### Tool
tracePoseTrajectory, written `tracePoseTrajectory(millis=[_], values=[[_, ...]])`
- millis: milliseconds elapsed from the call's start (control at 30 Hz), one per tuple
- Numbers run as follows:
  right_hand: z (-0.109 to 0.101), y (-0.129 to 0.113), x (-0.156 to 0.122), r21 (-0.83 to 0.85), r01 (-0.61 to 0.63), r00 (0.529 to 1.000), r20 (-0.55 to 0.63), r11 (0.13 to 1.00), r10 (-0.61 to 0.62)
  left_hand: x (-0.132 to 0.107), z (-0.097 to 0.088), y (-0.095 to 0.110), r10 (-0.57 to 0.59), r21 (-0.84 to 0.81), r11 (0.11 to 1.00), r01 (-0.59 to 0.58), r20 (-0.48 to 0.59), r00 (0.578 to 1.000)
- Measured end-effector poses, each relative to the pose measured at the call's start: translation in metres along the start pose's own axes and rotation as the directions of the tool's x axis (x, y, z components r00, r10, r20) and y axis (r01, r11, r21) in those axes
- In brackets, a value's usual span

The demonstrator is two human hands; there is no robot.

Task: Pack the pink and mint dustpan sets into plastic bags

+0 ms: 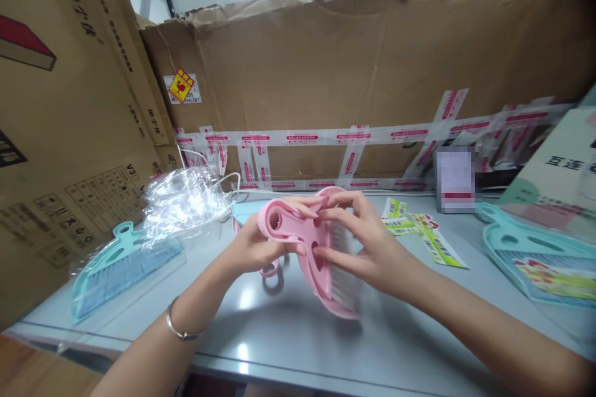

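Observation:
A pink hand brush (pixel 308 232) with pale bristles (pixel 343 276) is held up over the table, its handle toward the left. My left hand (pixel 251 249) is closed around the handle, near the hole at its end. With bent fingers, my right hand (pixel 375 240) grips the brush head, fingertips at the openings in the pink plastic. Below the handle, a small pink ring-shaped part (pixel 269 269) shows close to the tabletop. Part of a light blue item (pixel 246 211) lies behind my left hand, mostly hidden.
Left on the grey table (pixel 261 347) lies a bagged turquoise dustpan set (pixel 114 267), beside crumpled clear plastic (pixel 184 201). Printed cards (pixel 431 239) and another turquoise set (pixel 535 254) are at right. A cardboard wall (pixel 298 74) stands behind, with a big box (pixel 65 136) at left.

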State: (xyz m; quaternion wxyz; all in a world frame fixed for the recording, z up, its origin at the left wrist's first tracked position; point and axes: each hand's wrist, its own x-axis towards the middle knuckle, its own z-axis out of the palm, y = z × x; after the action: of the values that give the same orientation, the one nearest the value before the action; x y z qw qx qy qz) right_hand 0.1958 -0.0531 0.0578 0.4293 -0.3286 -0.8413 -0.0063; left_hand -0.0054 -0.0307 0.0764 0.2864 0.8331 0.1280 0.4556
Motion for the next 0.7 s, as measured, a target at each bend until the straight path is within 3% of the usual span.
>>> tracePoseTrajectory(millis=[67, 133, 167, 233, 267, 300, 333, 367, 433, 500, 600, 700], values=[[-0.003, -0.007, 0.006, -0.016, 0.031, 0.999, 0.033, 0.999, -0.030, -0.001, -0.001, 0.002, 0.078, 0.098, 0.992, -0.077, 0.003, 0.997], [-0.012, -0.007, 0.010, -0.045, 0.050, 0.997, -0.050, 0.998, -0.052, -0.002, -0.008, 0.001, 0.125, 0.221, 0.970, -0.097, -0.117, 0.985], [-0.019, -0.004, 0.012, -0.079, 0.045, 0.989, -0.135, 0.996, -0.056, -0.004, -0.015, 0.000, 0.144, 0.286, 0.955, -0.075, -0.228, 0.963], [-0.033, 0.009, 0.014, -0.178, -0.002, 0.956, -0.288, 0.984, -0.050, -0.006, -0.029, -0.003, 0.192, 0.400, 0.916, 0.006, -0.453, 0.870], [-0.039, 0.020, 0.015, -0.224, -0.020, 0.947, -0.316, 0.974, -0.053, -0.007, -0.035, -0.006, 0.230, 0.458, 0.888, 0.037, -0.513, 0.827], [-0.041, 0.032, 0.015, -0.253, -0.017, 0.959, -0.280, 0.967, -0.056, -0.008, -0.040, -0.010, 0.269, 0.523, 0.851, 0.054, -0.523, 0.809], [-0.041, 0.045, 0.015, -0.266, 0.018, 0.979, -0.193, 0.964, -0.071, -0.009, -0.044, -0.014, 0.299, 0.591, 0.804, 0.059, -0.489, 0.819], [-0.037, 0.058, 0.015, -0.268, 0.054, 0.995, -0.070, 0.962, -0.076, -0.010, -0.045, -0.019, 0.297, 0.654, 0.754, 0.063, -0.425, 0.855], [-0.020, 0.081, 0.011, -0.271, 0.079, 0.983, 0.182, 0.959, -0.030, -0.012, -0.044, -0.030, 0.181, 0.743, 0.663, 0.087, -0.272, 0.945], [0.002, 0.097, 0.006, -0.259, 0.068, 0.940, 0.342, 0.964, 0.026, -0.015, -0.041, -0.039, -0.029, 0.795, 0.587, 0.154, -0.169, 0.985], [0.023, 0.107, -0.001, -0.228, 0.057, 0.914, 0.404, 0.972, 0.041, -0.019, -0.039, -0.044, -0.322, 0.857, 0.456, 0.240, -0.092, 0.942], [0.015, 0.115, -0.011, -0.209, -0.037, 0.920, 0.374, 0.977, 0.114, -0.020, -0.040, -0.040, -0.547, 0.898, 0.370, 0.238, 0.003, 0.837]])
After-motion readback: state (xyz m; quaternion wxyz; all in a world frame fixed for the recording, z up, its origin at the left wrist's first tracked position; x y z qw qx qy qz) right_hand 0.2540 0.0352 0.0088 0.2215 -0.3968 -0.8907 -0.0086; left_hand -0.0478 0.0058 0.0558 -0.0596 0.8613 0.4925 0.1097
